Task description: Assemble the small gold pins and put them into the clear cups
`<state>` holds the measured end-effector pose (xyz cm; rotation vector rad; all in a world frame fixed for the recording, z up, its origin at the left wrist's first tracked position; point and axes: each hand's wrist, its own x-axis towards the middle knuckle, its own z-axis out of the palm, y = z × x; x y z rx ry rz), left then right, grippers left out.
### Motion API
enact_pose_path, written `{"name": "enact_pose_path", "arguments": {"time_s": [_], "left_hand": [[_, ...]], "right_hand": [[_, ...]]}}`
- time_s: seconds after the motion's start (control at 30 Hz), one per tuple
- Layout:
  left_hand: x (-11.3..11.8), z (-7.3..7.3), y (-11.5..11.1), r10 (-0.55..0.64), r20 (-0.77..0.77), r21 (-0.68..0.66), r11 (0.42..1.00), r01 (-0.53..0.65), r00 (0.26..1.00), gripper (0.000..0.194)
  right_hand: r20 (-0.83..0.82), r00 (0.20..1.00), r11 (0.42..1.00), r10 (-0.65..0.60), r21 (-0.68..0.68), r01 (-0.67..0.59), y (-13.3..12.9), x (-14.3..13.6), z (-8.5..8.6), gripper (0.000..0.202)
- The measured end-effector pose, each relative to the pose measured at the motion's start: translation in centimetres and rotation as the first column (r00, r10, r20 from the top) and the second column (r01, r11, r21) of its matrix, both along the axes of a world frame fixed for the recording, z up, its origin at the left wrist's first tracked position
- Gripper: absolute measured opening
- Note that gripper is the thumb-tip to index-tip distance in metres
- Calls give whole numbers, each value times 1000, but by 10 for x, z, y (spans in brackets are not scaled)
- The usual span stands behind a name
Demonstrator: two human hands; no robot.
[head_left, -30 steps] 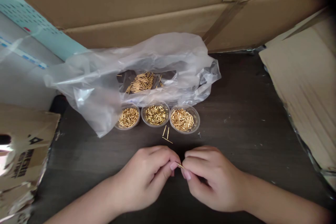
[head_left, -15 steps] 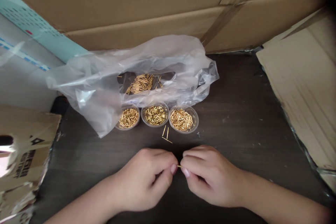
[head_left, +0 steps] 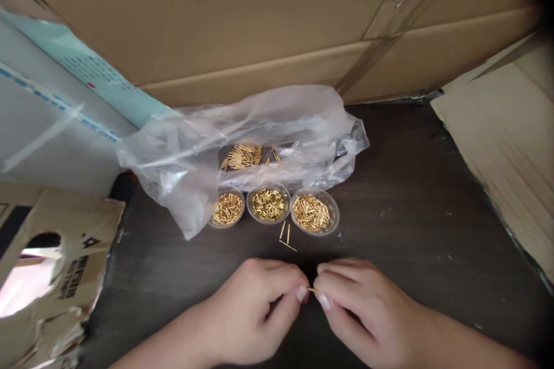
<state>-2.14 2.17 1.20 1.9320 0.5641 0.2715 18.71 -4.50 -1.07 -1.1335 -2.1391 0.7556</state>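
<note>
Between my two hands a thin gold pin (head_left: 312, 289) spans a small gap. My left hand (head_left: 268, 305) pinches its left end between thumb and forefinger. The right end sits in the pinch of my right hand (head_left: 361, 305). Just beyond, three gold pins (head_left: 288, 234) lie loose on the dark table. Behind them three round clear cups stand in a row: the left cup (head_left: 228, 208), the middle cup (head_left: 268, 204) and the right cup (head_left: 311, 212), each holding small gold pieces. More gold pins (head_left: 244, 156) are heaped at the opening of a clear plastic bag (head_left: 173, 153).
A large cardboard box (head_left: 259, 17) stands along the back of the dark table (head_left: 398, 184). Cardboard (head_left: 502, 127) is at the right, torn cardboard (head_left: 82, 265) at the left. A grey and light-green box (head_left: 56, 104) stands at the back left.
The view has shifted, so everything appears lower and slightly to the right. Both hands keep their pinch on the pin, and the fingers of my right hand have shifted slightly.
</note>
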Motion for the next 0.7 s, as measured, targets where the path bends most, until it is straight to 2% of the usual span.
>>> {"name": "enact_pose_path", "arguments": {"time_s": [0.17,0.23,0.3,0.43,0.53,0.57,0.63,0.7], "left_hand": [[0,1,1,36,76,-24,999,-34,996,15],[-1,1,2,58,119,-75,996,-49,991,13],[-1,1,2,74,147,-120,991,-57,986,24],[-1,-2,2,90,123,-91,993,-79,988,21],[0,-3,2,76,97,-52,996,-71,992,20],[0,-3,2,73,87,-43,997,-69,994,20],[0,-2,1,80,65,-12,997,-79,995,19],[0,-2,0,82,40,16,996,-82,996,17]], "right_hand": [[33,995,986,-98,141,93,1,-3,10,26],[57,988,977,-142,170,130,-1,-3,21,26],[92,976,963,-196,207,174,-3,0,33,24],[180,958,966,-223,175,192,0,5,57,25],[195,965,984,-173,79,161,25,5,70,26],[194,962,980,-193,78,181,39,4,74,26],[257,929,962,-268,132,241,71,-2,81,28],[395,830,915,-393,260,310,104,-10,88,28]]}}
